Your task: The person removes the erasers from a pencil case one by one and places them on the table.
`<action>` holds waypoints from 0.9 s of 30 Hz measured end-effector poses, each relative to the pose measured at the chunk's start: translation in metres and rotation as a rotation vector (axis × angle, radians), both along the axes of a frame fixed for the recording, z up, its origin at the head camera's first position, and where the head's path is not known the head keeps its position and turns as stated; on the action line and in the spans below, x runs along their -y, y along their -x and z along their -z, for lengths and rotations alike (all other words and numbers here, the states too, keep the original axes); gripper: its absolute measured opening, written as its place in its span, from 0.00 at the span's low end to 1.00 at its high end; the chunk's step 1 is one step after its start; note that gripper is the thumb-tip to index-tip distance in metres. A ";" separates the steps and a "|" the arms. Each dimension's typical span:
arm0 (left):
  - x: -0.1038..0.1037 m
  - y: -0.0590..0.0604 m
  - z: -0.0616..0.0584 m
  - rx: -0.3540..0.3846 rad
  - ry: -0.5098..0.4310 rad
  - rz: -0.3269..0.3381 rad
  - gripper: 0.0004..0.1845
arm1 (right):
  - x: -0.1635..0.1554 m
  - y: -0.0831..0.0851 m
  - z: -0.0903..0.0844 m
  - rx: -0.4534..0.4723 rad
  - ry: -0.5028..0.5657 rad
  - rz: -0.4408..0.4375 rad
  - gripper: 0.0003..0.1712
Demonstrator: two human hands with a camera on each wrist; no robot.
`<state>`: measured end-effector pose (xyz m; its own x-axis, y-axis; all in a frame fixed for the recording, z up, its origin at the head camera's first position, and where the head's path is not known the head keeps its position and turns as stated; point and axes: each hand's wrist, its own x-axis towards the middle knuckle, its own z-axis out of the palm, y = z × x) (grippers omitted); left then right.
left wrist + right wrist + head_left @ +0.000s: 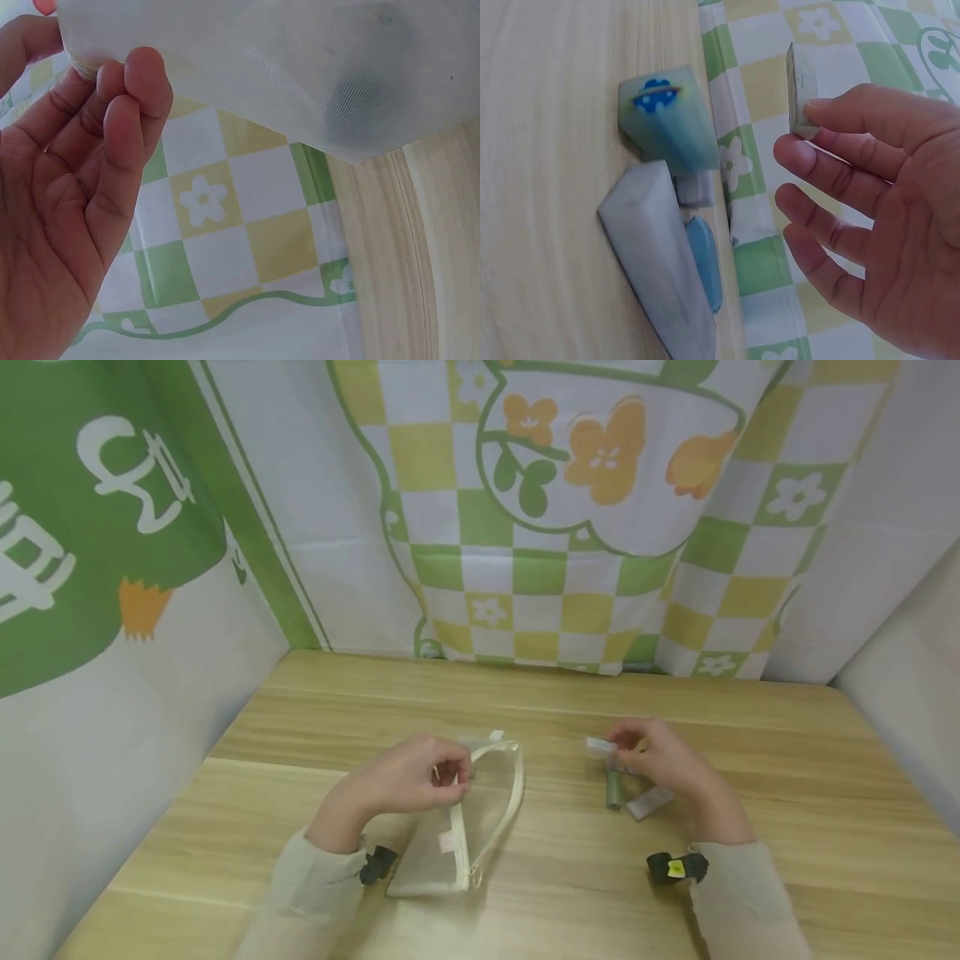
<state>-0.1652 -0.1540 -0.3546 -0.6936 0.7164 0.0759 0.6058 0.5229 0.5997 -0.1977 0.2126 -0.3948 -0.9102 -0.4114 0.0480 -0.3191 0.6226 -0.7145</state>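
Note:
My left hand [408, 774] pinches the cream zipper edge of a see-through mesh pouch [427, 864], whose mouth gapes toward the right. Through the mesh in the left wrist view shows a blurred dark green shape [367, 97]. On the right, my right hand [663, 758] holds a small whitish rectangular block [801, 90] between thumb and fingertips, raised above the table. Beneath that hand lie a green block [613, 790] with a blue printed mark and a longer pale grey block [648, 802]. A flat blue piece [707, 262] sits beside the grey block, partly hidden by it.
Everything stands on a light wooden table [555, 902]. A checked green, yellow and white cloth with flowers [540, 568] hangs at its back edge. A green and white printed cloth [150, 610] covers the left side. Another small grey piece [695, 189] lies behind the blocks.

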 end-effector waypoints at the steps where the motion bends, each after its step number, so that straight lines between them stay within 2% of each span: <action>1: 0.000 0.000 0.000 -0.001 0.000 0.001 0.05 | -0.001 0.001 0.000 -0.002 -0.003 0.004 0.12; 12: 0.000 -0.001 -0.002 0.000 0.013 -0.001 0.05 | -0.011 0.004 0.003 -0.019 -0.047 0.050 0.11; 27: -0.001 -0.002 -0.001 0.002 0.015 -0.005 0.05 | -0.025 0.008 0.011 0.003 -0.045 0.099 0.12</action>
<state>-0.1632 -0.1531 -0.3533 -0.6976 0.7137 0.0639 0.6018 0.5351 0.5929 -0.2062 0.2371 -0.4060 -0.9466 -0.3212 0.0287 -0.2523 0.6823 -0.6861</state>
